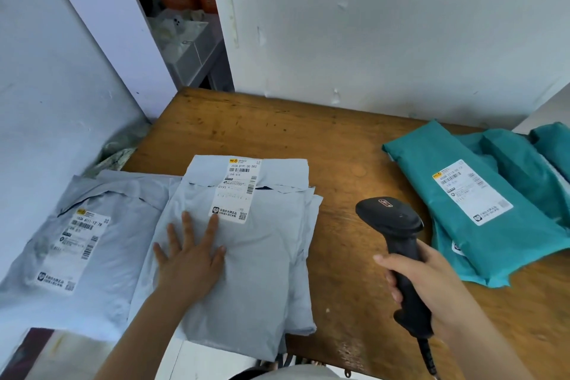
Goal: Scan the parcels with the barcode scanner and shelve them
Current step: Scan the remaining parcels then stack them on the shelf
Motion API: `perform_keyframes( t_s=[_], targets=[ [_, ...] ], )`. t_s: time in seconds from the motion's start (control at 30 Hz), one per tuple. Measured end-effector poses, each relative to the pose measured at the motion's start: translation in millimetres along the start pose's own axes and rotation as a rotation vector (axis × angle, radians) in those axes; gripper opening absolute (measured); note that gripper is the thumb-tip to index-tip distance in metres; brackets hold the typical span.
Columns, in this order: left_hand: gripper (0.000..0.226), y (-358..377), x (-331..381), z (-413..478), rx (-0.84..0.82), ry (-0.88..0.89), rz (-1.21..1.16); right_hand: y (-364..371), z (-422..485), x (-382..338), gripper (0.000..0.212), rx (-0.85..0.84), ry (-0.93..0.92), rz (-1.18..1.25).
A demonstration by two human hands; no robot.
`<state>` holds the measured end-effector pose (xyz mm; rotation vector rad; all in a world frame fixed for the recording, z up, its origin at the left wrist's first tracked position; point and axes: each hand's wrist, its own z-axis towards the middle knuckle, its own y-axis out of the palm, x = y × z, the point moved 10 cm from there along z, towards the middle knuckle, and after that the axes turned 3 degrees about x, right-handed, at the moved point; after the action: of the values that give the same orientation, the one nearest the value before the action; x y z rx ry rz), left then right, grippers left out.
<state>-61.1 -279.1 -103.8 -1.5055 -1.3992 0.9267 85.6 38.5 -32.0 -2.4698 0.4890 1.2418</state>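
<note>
In the head view I saw my left hand (189,259) lying open and flat on the grey parcel (246,256) at lower centre of the wooden bench (308,139), its label (237,191) facing up. My right hand (428,284) was wrapped around the black barcode scanner (394,241) at lower right. Another grey parcel (92,241) lay at left, and teal parcels (481,203) at right.

Two parcels (234,244) left on table (308,139); parcel pile (481,203) right
</note>
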Motion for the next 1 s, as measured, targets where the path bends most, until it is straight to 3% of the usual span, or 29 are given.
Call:
perform_keyframes(
  t_s=[0.1, 0.2, 0.3, 0.43, 0.53, 0.7, 0.87, 1.0],
  targets=[
    [0.07, -28, 24, -5, 0.169, 0.049, -0.032, -4, -1, -1, 0.018, 0.002, -0.008, 0.001],
    [0.066, -50, 80, -13, 0.334, 0.321, -0.21, -13, -6, -3, 0.018, 0.027, -0.024, 0.008],
    [0.06, -44, 140, -22, 0.296, 0.562, -0.205, -27, -10, -6, 0.019, 0.077, -0.032, 0.032],
    [0.069, -44, 199, -21, 0.182, 0.671, -0.214, -55, -17, -5, 0.02, 0.155, -0.042, 0.078],
    [0.057, -47, 247, -9, -0.001, 0.598, -0.365, -82, -24, 1, 0.02, 0.213, -0.043, 0.131],
    [0.065, -4, 336, 9, -0.391, 0.374, -0.542, -135, -31, 22, 0.017, 0.242, -0.001, 0.226],
    [0.063, 54, 401, 0, -0.555, -0.053, -1.012, -207, -26, 39, 0.014, 0.264, 0.051, 0.258],
    [0.022, 77, 450, -10, -0.469, -0.128, -1.135, -258, -21, 48, 0.013, 0.26, 0.07, 0.265]
  ],
)
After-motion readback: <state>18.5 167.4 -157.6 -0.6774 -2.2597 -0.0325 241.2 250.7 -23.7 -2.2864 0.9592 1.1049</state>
